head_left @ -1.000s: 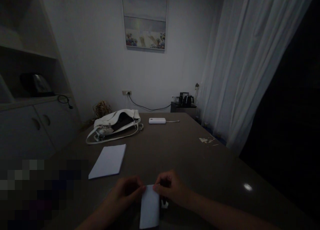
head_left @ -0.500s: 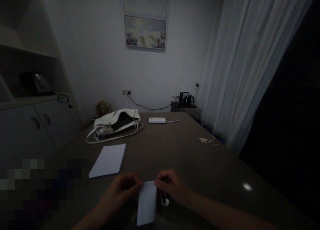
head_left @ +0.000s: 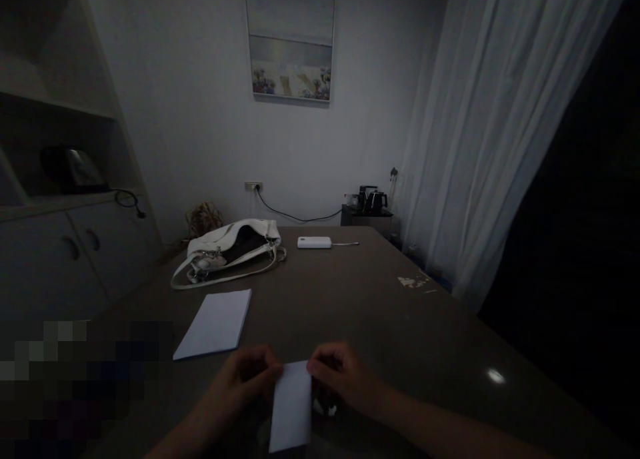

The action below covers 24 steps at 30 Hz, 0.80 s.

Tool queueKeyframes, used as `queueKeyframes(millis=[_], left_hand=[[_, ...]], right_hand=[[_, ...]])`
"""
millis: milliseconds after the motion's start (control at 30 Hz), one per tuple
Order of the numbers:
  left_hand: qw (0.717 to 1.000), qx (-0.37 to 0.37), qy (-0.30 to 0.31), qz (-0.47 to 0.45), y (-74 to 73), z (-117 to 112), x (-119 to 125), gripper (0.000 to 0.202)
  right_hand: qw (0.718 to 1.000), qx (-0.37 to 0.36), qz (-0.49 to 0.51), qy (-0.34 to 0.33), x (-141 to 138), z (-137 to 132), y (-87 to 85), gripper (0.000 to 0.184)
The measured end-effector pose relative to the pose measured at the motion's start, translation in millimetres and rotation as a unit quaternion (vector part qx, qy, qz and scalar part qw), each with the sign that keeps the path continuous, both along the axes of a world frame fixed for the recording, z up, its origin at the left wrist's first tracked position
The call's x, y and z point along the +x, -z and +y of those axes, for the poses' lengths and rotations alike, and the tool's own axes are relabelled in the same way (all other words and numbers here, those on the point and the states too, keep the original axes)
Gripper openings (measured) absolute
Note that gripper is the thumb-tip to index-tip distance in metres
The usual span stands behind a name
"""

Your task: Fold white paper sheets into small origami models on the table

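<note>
A narrow white sheet of paper [head_left: 291, 409], seemingly folded, is held above the near part of the table between my two hands. My left hand [head_left: 249, 378] pinches its upper left corner between thumb and fingers. At the upper right corner, my right hand [head_left: 345, 377] pinches it the same way. A small white and dark item [head_left: 327, 409] shows below my right hand; its kind and whether the hand touches it cannot be made out. Left of the hands lies a stack of white paper [head_left: 215, 324] on the brown table [head_left: 360, 299].
A white handbag [head_left: 233, 246] with its strap lies at the table's far left. A white power bank [head_left: 314, 242] with a short cable sits near the far edge. Light scraps or worn patches [head_left: 413, 282] mark the right side. A black kettle [head_left: 376, 201] stands beyond the table.
Both hands keep their pinch on the paper, which has shifted very slightly left. The view has tilted a little, so the background sits slightly lower.
</note>
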<state>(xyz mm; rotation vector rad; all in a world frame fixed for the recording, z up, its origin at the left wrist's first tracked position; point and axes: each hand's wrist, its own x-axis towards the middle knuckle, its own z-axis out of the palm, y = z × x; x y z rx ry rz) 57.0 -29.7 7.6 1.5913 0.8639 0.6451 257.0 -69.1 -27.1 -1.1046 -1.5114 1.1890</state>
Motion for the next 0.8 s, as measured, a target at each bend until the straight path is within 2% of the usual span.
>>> queueKeyframes(millis=[133, 300, 633, 800], left_hand=[[1.0, -0.001, -0.015, -0.005, 1.9, 2.8, -1.4, 0.034], [1.0, 0.0, -0.007, -0.003, 4.5, 2.1, -1.1, 0.032], [1.0, -0.016, -0.016, -0.013, 4.4, 6.1, -3.8, 0.033], [1.0, -0.017, -0.017, -0.011, 1.9, 3.0, -2.5, 0.033]], right_hand=[[1.0, -0.004, -0.023, -0.019, -0.5, -1.8, -2.4, 0.034], [0.999, 0.008, -0.04, -0.007, -0.3, -2.6, -2.5, 0.031], [0.996, 0.007, -0.057, -0.061, 1.7, -3.1, -0.7, 0.038], [0.994, 0.02, -0.085, -0.06, 2.2, -4.3, -2.0, 0.039]])
